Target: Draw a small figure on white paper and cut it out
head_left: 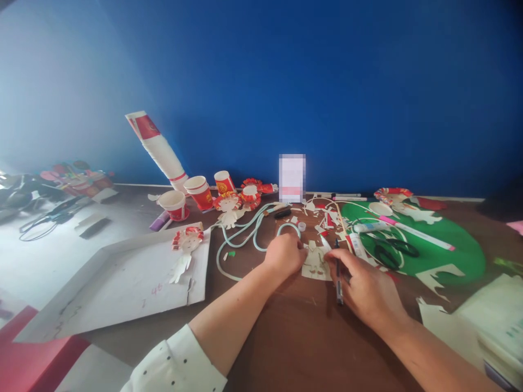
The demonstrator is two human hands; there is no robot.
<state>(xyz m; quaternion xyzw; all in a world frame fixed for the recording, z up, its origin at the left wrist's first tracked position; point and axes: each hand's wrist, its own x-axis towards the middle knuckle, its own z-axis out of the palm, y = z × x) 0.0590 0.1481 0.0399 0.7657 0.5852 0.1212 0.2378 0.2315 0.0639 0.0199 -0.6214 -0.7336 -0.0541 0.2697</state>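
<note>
On the brown table lies a small white paper piece [316,264] with dark figure-like outlines and a cut upper edge. My left hand [284,253] is closed, its fingers curled at the left edge of this paper; its fingertips are partly hidden. A dark pen [339,280] points tip-up and away in my right hand [365,283], held along the curled fingers. The right thumb and forefinger reach the paper's right edge. Around the paper lie white and red paper scraps [329,219]. A white cable [261,228] loops just beyond my left hand.
Red-and-white paper cups [198,191] and a leaning cup stack [161,155] stand at the back left. A cardboard sheet [134,283] bears a paper-cup figure [188,239]. On the right, black scissors [388,253] and a pink-capped marker [417,233] lie over a green mat [466,250].
</note>
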